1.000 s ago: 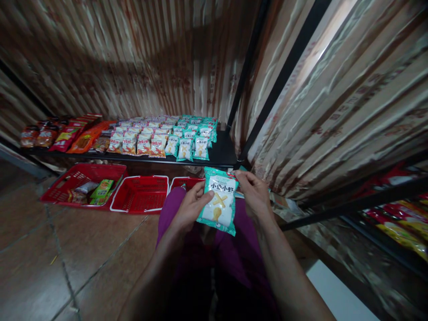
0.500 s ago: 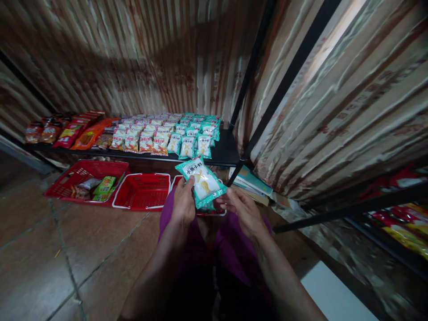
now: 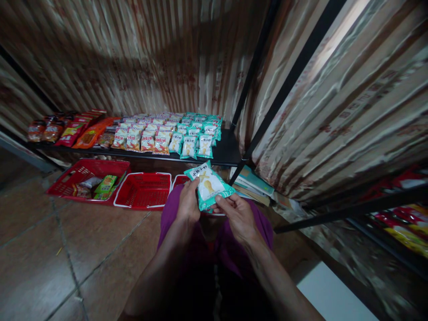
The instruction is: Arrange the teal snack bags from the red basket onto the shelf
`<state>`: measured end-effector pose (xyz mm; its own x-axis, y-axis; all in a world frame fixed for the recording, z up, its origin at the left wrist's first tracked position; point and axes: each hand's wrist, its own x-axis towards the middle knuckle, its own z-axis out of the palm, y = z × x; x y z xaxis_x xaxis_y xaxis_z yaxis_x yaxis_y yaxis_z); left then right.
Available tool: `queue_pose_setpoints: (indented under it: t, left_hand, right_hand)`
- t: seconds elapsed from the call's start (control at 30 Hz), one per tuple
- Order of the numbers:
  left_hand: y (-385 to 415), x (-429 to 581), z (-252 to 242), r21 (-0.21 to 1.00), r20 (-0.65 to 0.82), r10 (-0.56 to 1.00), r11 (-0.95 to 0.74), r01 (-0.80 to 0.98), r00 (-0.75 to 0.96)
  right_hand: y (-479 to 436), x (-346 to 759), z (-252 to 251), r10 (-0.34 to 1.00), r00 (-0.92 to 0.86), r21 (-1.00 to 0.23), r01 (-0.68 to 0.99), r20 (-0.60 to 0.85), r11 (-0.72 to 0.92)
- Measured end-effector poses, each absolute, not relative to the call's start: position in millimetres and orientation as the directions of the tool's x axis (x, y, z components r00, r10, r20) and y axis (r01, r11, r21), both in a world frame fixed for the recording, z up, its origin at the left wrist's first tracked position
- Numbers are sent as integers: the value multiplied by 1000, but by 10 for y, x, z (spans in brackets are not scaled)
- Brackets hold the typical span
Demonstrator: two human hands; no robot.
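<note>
Both hands hold a teal and white snack packet (image 3: 209, 185) in front of me, tilted with its top to the left. My left hand (image 3: 187, 205) grips its left edge with closed fingers. My right hand (image 3: 236, 215) pinches its lower right edge. Beyond them, rows of the same teal packets (image 3: 197, 138) and orange and white packets (image 3: 147, 138) lie on a low black shelf (image 3: 225, 151). My purple-clad knees (image 3: 217, 240) are below the hands.
Red baskets (image 3: 143, 191) stand on the tiled floor under the shelf; the left basket (image 3: 85, 183) holds a few packets. Red and orange packets (image 3: 72, 131) fill the shelf's left end. Books (image 3: 252, 180) lie at the right. Black shelf posts (image 3: 284, 84) rise on the right.
The packet went from upright before me to lower and tilted left. My right hand let go of its top corner, dropped, and now pinches its lower right edge.
</note>
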<state>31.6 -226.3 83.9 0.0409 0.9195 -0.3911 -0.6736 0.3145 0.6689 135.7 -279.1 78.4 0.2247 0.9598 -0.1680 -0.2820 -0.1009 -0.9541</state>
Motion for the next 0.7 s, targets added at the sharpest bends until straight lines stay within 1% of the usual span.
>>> queue_pose_setpoints:
  t: [0.13,0.27,0.43,0.6,0.67,0.7]
  left_hand:
    - [-2269,324,841,659,-379,924,312,-684,55]
    - [-2285,310,887,680,-347,938,257,-687,7]
    - [-2301,284,957,725,-306,951,200,-659,-48]
    - [-2330,287,1003,771,-259,965,186,-609,-32]
    - [-2331,293,967,769,-254,967,190,-610,-20]
    - [-2327,295,936,769,-256,967,194,-609,-15]
  right_hand:
    - [-2800,1365,777,965,213,-957,-277,-152,-89]
    - [-2807,1360,751,970,200,-955,-286,-137,-77]
    - [-2795,1382,730,952,292,-964,-264,-97,-18]
    - [-2772,1414,717,924,364,-950,-313,-112,9]
    - [-2777,1423,703,916,392,-956,-290,-84,36]
    - [-2783,1429,696,912,406,-966,-252,-55,53]
